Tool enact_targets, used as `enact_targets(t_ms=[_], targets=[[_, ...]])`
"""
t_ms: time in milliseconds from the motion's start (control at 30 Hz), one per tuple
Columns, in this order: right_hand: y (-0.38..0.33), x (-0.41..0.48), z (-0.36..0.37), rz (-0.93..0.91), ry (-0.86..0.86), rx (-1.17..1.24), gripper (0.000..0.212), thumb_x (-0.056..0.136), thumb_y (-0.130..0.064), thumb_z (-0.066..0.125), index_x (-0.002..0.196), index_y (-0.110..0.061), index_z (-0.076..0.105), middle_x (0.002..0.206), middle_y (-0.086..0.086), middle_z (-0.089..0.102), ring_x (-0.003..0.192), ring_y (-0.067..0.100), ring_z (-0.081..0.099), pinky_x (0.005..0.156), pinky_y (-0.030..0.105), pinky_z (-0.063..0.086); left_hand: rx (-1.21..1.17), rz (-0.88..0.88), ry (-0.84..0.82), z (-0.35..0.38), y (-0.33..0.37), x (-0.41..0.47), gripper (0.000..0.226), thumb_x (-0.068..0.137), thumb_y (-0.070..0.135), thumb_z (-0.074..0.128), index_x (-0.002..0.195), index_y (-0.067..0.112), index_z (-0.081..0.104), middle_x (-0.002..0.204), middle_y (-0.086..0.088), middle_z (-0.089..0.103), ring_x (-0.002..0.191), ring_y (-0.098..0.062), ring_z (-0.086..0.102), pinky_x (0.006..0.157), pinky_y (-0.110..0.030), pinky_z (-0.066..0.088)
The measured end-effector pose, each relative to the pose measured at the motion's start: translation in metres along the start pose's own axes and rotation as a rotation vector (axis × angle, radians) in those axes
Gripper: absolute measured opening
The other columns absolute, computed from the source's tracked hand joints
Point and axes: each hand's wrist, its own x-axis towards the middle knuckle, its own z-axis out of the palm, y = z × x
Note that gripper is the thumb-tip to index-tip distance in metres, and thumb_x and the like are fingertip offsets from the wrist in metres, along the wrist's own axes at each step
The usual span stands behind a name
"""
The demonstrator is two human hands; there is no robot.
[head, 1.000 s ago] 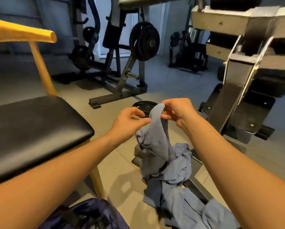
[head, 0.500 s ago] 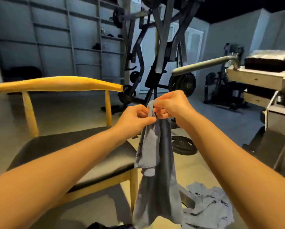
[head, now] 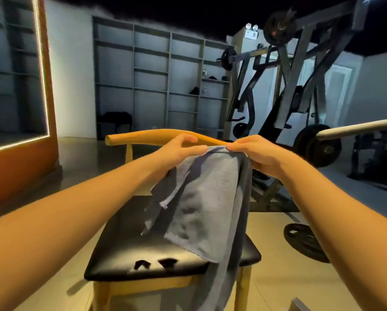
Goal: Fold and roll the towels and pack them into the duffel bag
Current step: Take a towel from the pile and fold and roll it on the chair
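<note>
one grey towel [head: 206, 198] in left hand [head: 179, 151] and right hand [head: 255, 153]

towel [head: 206, 209] btm cut off by frame; shelf items [head: 194, 90] too small.

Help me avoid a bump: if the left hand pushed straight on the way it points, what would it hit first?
Most likely the chair's wooden back rail, which lies just past the left hand gripping the towel. The right hand sits close beside that line; depth is unclear.
</note>
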Motion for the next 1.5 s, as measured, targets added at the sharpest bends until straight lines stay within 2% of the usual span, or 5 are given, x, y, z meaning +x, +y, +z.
enact_targets(t_ms=[133, 433, 833, 1033, 1500], targets=[[-0.003, 0.014, 0.019, 0.002, -0.020, -0.056, 0.020, 0.092, -0.026, 0.073, 0.093, -0.007, 0.077, 0.086, 0.007, 0.077, 0.079, 0.018, 0.070, 0.077, 0.032, 0.054, 0.219, 0.151, -0.054, -0.003, -0.030, -0.015, 0.083, 0.075, 0.041, 0.089, 0.134, 0.032, 0.031, 0.116, -0.004, 0.056, 0.103, -0.019, 0.062, 0.085, -0.034, 0.057], [-0.021, 0.033, 0.040, -0.028, 0.013, -0.123, 0.015, 0.085, -0.026, 0.080, 0.082, -0.011, 0.080, 0.091, 0.012, 0.077, 0.092, 0.028, 0.071, 0.095, 0.045, 0.056, 0.416, 0.355, 0.181, -0.037, -0.043, -0.031, 0.005, 0.095, 0.021, 0.066, 0.098, 0.018, 0.067, 0.083, -0.004, 0.068, 0.079, -0.016, 0.064, 0.073, -0.031, 0.056], [-0.024, 0.020, 0.065, -0.050, -0.125, -0.104, 0.028, 0.083, -0.049, 0.076, 0.088, -0.022, 0.082, 0.103, -0.003, 0.076, 0.110, 0.021, 0.064, 0.098, 0.041, 0.045, -0.408, -0.191, 0.164, -0.066, -0.044, -0.037, 0.023, 0.104, 0.025, 0.050, 0.104, 0.012, 0.069, 0.085, -0.006, 0.073, 0.078, -0.020, 0.070, 0.070, -0.032, 0.053], [-0.013, 0.017, 0.058, -0.034, -0.182, -0.112, 0.014, 0.085, -0.033, 0.078, 0.083, -0.019, 0.081, 0.102, -0.001, 0.072, 0.114, 0.021, 0.056, 0.100, 0.040, 0.042, 0.017, -0.043, 0.137, -0.089, -0.050, -0.035, 0.025, 0.090, 0.044, 0.072, 0.094, 0.019, 0.074, 0.087, -0.003, 0.075, 0.086, -0.021, 0.071, 0.070, -0.031, 0.053], [0.046, 0.058, 0.030, 0.119, 0.082, -0.050, 0.025, 0.091, -0.028, 0.074, 0.098, -0.004, 0.077, 0.101, 0.016, 0.074, 0.095, 0.030, 0.066, 0.088, 0.044, 0.050, -0.461, -0.390, 0.633, -0.126, -0.106, 0.025, 0.038, 0.095, 0.034, 0.069, 0.118, 0.003, 0.067, 0.107, -0.016, 0.073, 0.092, -0.032, 0.070, 0.083, -0.045, 0.060]])
